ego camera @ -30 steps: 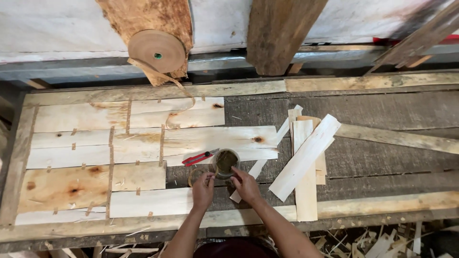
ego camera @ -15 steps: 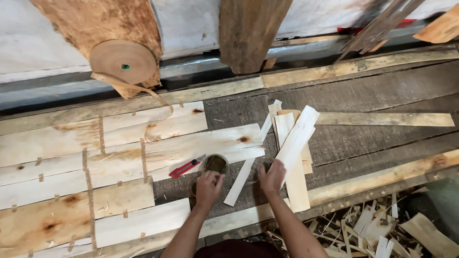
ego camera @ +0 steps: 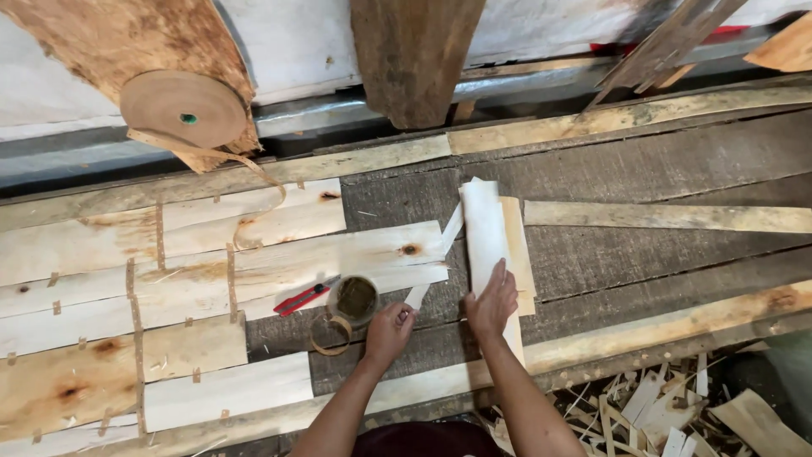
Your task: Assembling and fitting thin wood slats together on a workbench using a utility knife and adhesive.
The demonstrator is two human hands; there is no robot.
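Veneer strip (ego camera: 487, 241): a pale, narrow strip is laid on the dark workbench (ego camera: 677, 161), on top of a second, yellower strip (ego camera: 518, 245); its long axis runs from the far side towards the person, tilted slightly to the right at the near end.
Right hand (ego camera: 491, 303): it is pressed flat on the lower part of the veneer strip, fingers spread wide and extended along the strip's axis; nothing is gripped, the strip is only held down.
Left hand (ego camera: 387, 330): it is loosely curled, with the fingertips closed on the near end of a thin sliver (ego camera: 431, 271) that slants up to the right towards the veneer strip; how tightly it is pinched cannot be told.
Key relation: the veneer strip lies directly under the right hand and to the right of the left hand, so the right hand is the nearer; most of the strip's length extends away from the fingertips, towards the far edge.
Small round tin (ego camera: 356, 298): it is set just left of the left hand, open, with dark contents.
Tape ring (ego camera: 330, 332): a brown loop is placed just in front of the tin.
Red-handled knife (ego camera: 300, 299): it is laid beside the tin, on its left.
Joined veneer sheet (ego camera: 169, 288): pale pieces held by short tape tabs are spread over the left of the bench.
Tape roll (ego camera: 183, 110): a large brown roll is hung above the sheet, its tail trailing down.
Offcuts (ego camera: 660, 406): scraps are piled below the bench at lower right.
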